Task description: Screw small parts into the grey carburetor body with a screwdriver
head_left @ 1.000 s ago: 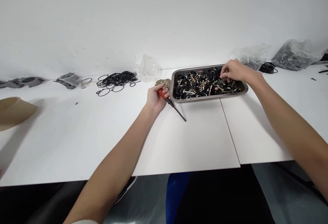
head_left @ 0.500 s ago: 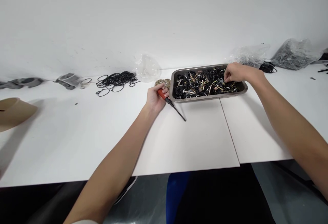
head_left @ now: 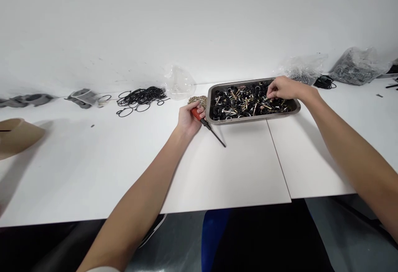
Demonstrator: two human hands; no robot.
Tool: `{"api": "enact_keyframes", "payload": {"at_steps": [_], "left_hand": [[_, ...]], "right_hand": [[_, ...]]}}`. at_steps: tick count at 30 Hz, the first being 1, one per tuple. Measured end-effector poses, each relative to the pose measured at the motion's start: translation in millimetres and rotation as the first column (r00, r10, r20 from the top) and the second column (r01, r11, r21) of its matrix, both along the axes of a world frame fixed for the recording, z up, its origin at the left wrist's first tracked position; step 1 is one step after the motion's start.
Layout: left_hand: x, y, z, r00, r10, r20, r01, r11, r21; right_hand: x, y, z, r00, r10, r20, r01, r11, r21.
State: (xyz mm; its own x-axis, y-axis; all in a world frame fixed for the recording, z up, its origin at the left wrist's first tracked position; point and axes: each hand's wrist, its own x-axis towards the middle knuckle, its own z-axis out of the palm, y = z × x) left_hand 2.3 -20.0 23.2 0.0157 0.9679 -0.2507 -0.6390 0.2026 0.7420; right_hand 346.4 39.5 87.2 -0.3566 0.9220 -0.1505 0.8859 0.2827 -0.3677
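My left hand (head_left: 190, 118) is closed around the red handle of a screwdriver (head_left: 196, 114), whose dark shaft points down and right over the table. Just behind that hand lies a small heap of brass-coloured parts (head_left: 199, 99). A shallow metal tray (head_left: 239, 119) full of mixed small parts (head_left: 238, 103), black rings, screws and bits of metal, stands to its right. Over the tray's right half, my right hand (head_left: 281, 88) reaches down with thumb and fingers pinched together at the parts. Whatever is between its fingertips is too small to make out.
Black rubber rings (head_left: 141, 98) lie piled along the wall, beside a clear plastic bag (head_left: 179, 83). Grey plastic fittings (head_left: 83, 97) and a beige curved piece (head_left: 20, 137) are at left. Bags of small parts (head_left: 354, 65) stand at back right. A seam crosses the white tabletop (head_left: 236, 172).
My right hand has shifted slightly left within the tray, its fingers still pinched at the parts. My left hand and the screwdriver have stayed in place.
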Motion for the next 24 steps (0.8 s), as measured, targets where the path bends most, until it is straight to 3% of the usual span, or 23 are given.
{"api": "enact_keyframes", "payload": {"at_steps": [13,24], "left_hand": [[-0.8,0.8,-1.5,1.0,-0.004,0.01,0.004,1.0,-0.001],[-0.9,0.5,-2.0,1.0,-0.002,0.007,0.002,1.0,-0.003]], "right_hand": [[2.6,-2.5,5.8,0.975,0.037,-0.22,-0.045,0.999,-0.031],[7.8,-9.9,18.3,0.97,-0.056,-0.238,0.076,0.994,0.077]]}}
